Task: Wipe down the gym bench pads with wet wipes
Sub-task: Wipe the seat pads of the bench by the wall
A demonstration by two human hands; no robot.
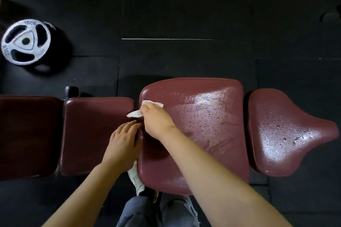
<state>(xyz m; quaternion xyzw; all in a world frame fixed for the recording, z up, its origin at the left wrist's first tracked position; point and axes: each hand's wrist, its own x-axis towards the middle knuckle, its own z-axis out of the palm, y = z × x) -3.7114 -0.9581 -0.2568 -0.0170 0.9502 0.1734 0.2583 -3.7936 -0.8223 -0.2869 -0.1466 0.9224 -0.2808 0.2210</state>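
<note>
I see four pads in a row on the bench: the middle pad [193, 134] lies between a narrower pad [96, 134] on its left and the seat pad [287, 132] on its right, with a far-left pad [27, 134] beyond. A weight plate [25, 42] lies on the floor [184, 14] behind, far left.

I see the counter [212, 134], four maroon pads in a row; its two right pads glisten with droplets. A white wipe [145, 109] lies at the large pad's left edge. On the black floor [184, 14], a weight plate [25, 41].
</note>
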